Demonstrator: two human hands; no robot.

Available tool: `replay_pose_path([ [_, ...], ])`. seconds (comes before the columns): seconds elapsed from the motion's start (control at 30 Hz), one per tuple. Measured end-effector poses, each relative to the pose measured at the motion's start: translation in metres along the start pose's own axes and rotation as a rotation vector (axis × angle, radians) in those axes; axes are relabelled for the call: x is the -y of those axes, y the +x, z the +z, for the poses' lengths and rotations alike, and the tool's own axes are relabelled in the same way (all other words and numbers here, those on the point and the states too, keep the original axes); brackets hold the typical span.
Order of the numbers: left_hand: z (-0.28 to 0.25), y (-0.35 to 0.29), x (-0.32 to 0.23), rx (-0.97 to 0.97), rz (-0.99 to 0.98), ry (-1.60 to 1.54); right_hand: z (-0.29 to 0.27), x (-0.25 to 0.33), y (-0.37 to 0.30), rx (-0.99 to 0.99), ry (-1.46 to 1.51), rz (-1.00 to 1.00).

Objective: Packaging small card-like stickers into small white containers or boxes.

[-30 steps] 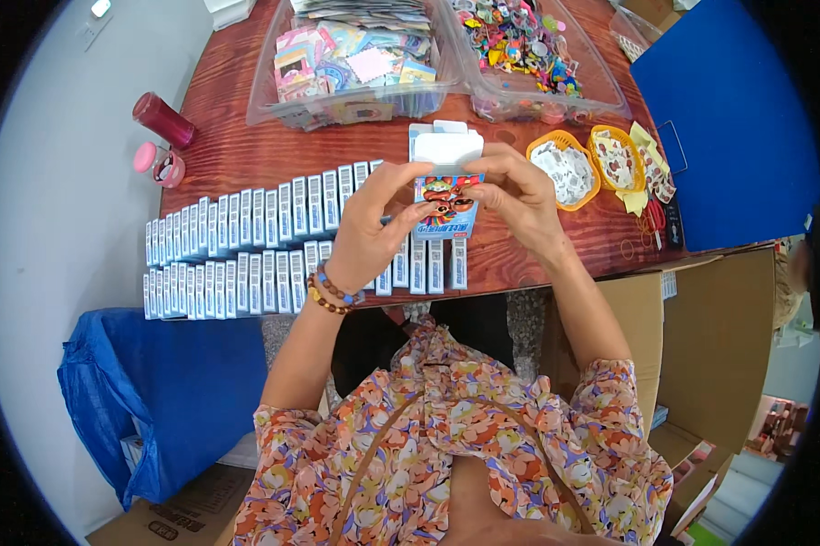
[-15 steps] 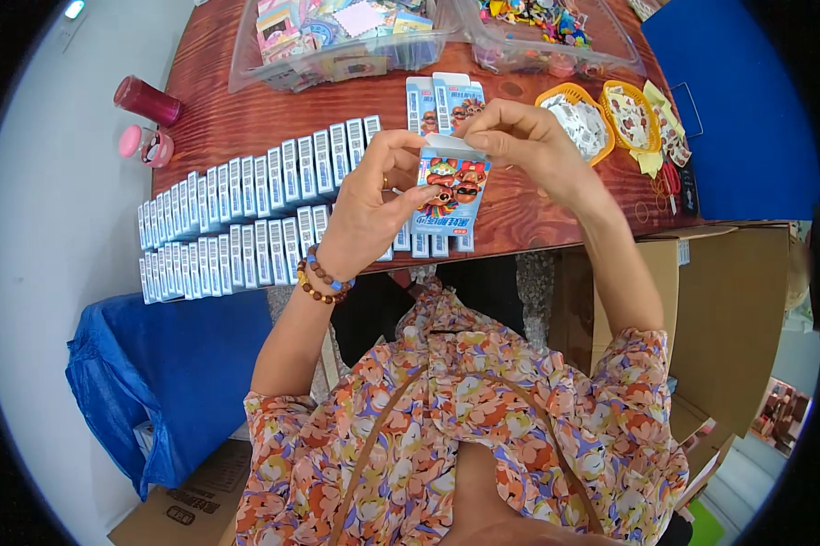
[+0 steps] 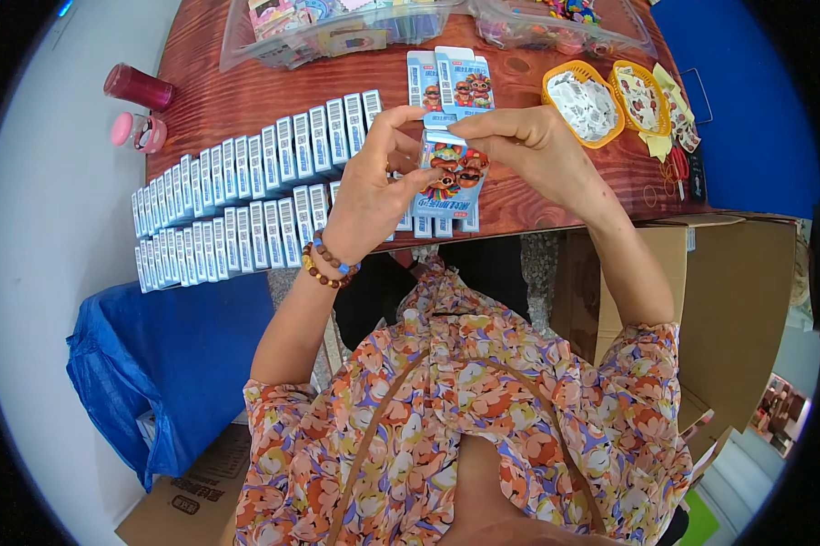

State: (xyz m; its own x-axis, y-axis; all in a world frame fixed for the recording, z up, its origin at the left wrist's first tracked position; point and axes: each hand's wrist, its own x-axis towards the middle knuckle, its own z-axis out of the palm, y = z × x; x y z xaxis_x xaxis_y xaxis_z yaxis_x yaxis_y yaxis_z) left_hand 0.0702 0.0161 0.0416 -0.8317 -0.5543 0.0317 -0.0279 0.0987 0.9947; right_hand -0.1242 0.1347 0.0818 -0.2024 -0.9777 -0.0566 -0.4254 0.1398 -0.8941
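Above the table's near edge, a small light-blue carton [image 3: 465, 196] with cartoon characters on its front is held upright. My left hand [image 3: 369, 191] grips its left side, thumb across the front and fingers behind. My right hand [image 3: 542, 155] is pinched at the carton's top edge, on the folding flap; the fingers partly hide that edge. Flat, unfolded-looking cartons [image 3: 469, 77] of the same print lie just beyond. To the left, many closed cartons stand in two rows, a far row [image 3: 269, 153] and a near row [image 3: 260, 235]. A few more carton ends show beneath the held one.
Two clear plastic bins [image 3: 246, 41] of cards and small colourful items stand at the back. Two yellow baskets [image 3: 601, 143] hold small packets at right, near red-handled scissors [image 3: 678, 164]. A dark red jar [image 3: 139, 87] and pink-lidded jar [image 3: 151, 136] stand at left. An open cardboard box [image 3: 728, 300] is at lower right.
The white flap that stood up at the carton's top is now lower, pressed down under my right fingers. The whole view has shifted slightly; my left hand keeps its hold.
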Motion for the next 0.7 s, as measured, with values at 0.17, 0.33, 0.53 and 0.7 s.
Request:
replay_pose_path([
  [0.17,-0.002,0.000,0.009,0.045,0.025,0.022,0.014,-0.009,-0.011,-0.054,-0.031,-0.157],
  [0.33,0.013,-0.012,0.020,0.038,-0.021,-0.060,0.022,-0.048,-0.028,-0.146,0.212,-0.079],
  [0.53,0.006,0.000,0.005,-0.047,0.097,0.248,0.000,-0.054,-0.003,-0.055,0.352,0.003],
  [0.7,-0.020,0.060,0.007,-0.263,0.220,0.857,0.002,-0.137,0.057,-0.388,-0.503,-0.156],
])
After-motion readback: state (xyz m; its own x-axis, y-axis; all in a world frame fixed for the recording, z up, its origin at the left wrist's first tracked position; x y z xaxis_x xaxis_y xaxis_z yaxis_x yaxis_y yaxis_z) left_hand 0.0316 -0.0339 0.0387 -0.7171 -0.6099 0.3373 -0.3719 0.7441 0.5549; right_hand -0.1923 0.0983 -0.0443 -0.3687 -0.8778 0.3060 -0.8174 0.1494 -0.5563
